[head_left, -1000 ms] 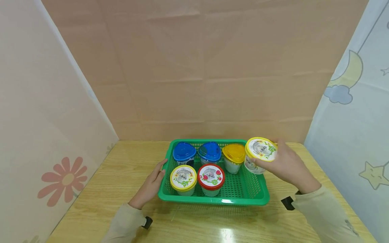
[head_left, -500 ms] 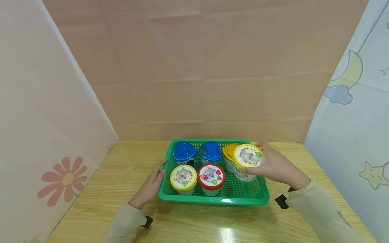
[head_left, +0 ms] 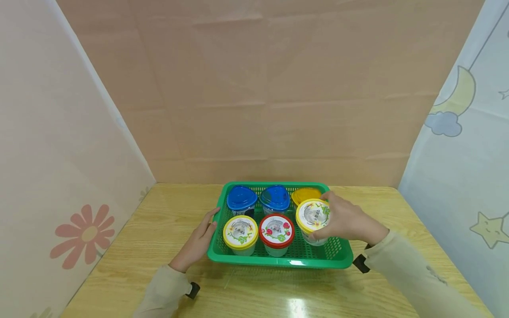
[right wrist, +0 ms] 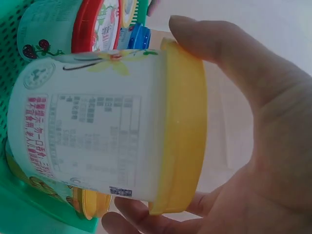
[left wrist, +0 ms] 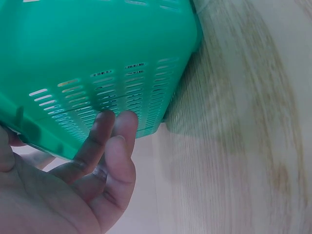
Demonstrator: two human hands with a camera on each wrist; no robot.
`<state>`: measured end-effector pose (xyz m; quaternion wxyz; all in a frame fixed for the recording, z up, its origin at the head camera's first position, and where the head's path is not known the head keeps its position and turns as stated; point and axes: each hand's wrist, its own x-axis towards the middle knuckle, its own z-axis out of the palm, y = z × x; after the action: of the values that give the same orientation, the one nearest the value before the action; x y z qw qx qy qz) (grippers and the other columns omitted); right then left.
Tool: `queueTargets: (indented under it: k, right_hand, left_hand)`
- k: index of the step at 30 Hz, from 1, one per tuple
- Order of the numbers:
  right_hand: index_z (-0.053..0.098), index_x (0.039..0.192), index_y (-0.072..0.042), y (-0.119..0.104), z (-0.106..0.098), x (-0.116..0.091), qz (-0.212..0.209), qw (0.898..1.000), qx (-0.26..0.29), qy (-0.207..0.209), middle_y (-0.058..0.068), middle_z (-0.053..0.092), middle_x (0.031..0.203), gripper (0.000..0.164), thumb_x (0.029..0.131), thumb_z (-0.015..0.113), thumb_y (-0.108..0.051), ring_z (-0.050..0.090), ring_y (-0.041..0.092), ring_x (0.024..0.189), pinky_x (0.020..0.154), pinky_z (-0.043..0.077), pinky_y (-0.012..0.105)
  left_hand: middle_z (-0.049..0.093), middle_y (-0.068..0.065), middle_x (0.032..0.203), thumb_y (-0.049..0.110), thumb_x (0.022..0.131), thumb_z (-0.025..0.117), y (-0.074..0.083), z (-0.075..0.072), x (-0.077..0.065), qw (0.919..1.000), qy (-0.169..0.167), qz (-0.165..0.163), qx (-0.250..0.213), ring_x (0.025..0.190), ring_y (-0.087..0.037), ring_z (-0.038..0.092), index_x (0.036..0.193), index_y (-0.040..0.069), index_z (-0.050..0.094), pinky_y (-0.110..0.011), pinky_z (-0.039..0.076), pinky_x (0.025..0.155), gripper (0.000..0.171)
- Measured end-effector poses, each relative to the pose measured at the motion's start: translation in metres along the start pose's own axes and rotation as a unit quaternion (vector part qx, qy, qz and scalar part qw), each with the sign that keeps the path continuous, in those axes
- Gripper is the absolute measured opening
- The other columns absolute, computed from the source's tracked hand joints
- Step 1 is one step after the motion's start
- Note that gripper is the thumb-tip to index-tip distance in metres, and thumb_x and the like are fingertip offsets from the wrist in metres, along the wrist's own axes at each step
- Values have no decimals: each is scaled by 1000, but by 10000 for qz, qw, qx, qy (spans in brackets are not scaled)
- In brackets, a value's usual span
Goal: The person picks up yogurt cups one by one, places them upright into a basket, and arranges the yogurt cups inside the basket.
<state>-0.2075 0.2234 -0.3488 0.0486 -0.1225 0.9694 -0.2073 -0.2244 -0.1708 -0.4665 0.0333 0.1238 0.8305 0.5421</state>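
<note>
My right hand [head_left: 343,218] grips a white jelly-like snack cup with a yellow-rimmed lid [head_left: 313,215], thumb and fingers around the lid's edge. In the right wrist view the cup [right wrist: 97,126] shows vanilla-flower art and printed text on its side. It is upright in the right part of the green basket [head_left: 278,263], right of a red-lidded cup [head_left: 276,232] and in front of a cup with an amber lid [head_left: 305,194]. My left hand [head_left: 199,240] holds the basket's left rim; in the left wrist view several fingers [left wrist: 119,165] lie by the perforated wall.
Two cups with blue lids, the left blue-lidded cup [head_left: 241,198] and the middle blue-lidded cup [head_left: 275,198], fill the basket's back row. Another yellow-lidded cup [head_left: 240,234] stands front left. The basket rests on a wooden table [head_left: 131,265] before a brown backdrop [head_left: 274,110].
My right hand has carried the yellow-lidded cup left and toward me, from the basket's right rim to beside the red-lidded cup, covering part of the amber-lidded one. The left hand has stayed put.
</note>
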Motion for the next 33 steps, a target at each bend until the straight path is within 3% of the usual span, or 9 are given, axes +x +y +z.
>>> queueTargets:
  k: [9, 15, 21, 33]
  right_hand:
    - [51, 131, -1, -5, 10, -1, 2, 9967, -752, 306, 12, 54, 98, 108, 54, 88, -66, 48, 28, 83, 68, 42, 43]
    - [52, 129, 3, -5, 11, 2, 104, 9952, -977, -31, 10, 55, 97, 106, 54, 89, -63, 49, 27, 82, 70, 42, 45]
    - [54, 118, 2, -5, 13, 3, 37, 9923, -1197, -303, 6, 53, 89, 97, 55, 89, -63, 49, 25, 77, 66, 42, 42]
    - [56, 106, 0, -5, 18, 7, 116, 9884, -1406, -554, 4, 51, 83, 88, 56, 88, -65, 48, 26, 74, 65, 42, 41]
  left_hand:
    - [64, -12, 100, 27, 112, 33, 2, -1, 0, 9999, -61, 40, 112, 82, -21, 65, 157, 25, 27, -35, 53, 74, 46]
    - [64, -13, 99, 27, 112, 32, 2, -1, 0, 9998, -84, 92, 168, 82, -21, 65, 157, 24, 27, -35, 53, 73, 45]
    - [65, -11, 98, 26, 112, 33, 2, 0, -1, 10000, 13, 19, 46, 83, -21, 65, 157, 25, 28, -35, 52, 75, 46]
    - [65, -12, 98, 25, 112, 32, 1, 0, 0, 10000, 32, -68, -9, 83, -23, 67, 158, 21, 27, -35, 53, 73, 46]
